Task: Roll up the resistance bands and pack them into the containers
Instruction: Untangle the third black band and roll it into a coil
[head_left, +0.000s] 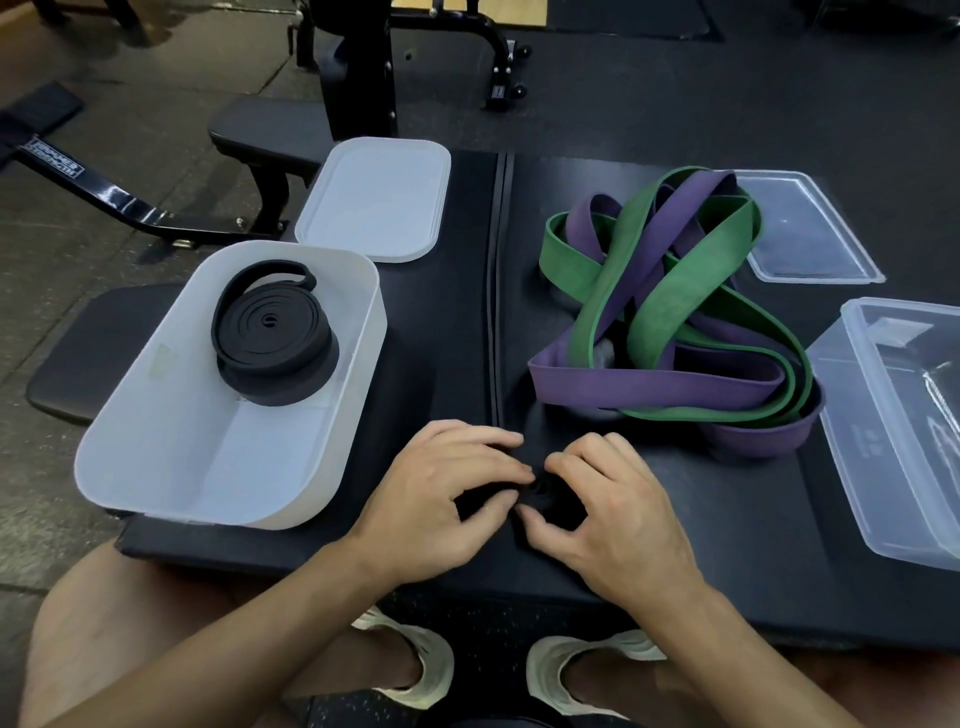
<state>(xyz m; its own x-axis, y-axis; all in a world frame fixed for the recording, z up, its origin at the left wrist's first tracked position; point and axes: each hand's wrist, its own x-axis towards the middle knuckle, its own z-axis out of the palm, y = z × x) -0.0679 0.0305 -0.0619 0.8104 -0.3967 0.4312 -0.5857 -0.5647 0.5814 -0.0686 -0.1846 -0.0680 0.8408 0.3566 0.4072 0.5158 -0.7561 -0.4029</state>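
Note:
A rolled black band (274, 332) lies inside the white container (156, 415) at the left. A green band (631, 260) and a purple band (654, 387) lie tangled in a loose pile at the right of the black mat. At the mat's near edge, my left hand (447, 499) and my right hand (613, 514) pinch a small black band roll (543, 491) between their fingertips. Most of that band is hidden against the black mat and under my fingers.
A white lid (376, 200) lies behind the white container. A clear lid (810, 234) sits far right, and a clear container (893, 421) stands at the right edge. The black mat (441, 322) has a seam down its middle. Gym bench frames stand behind it.

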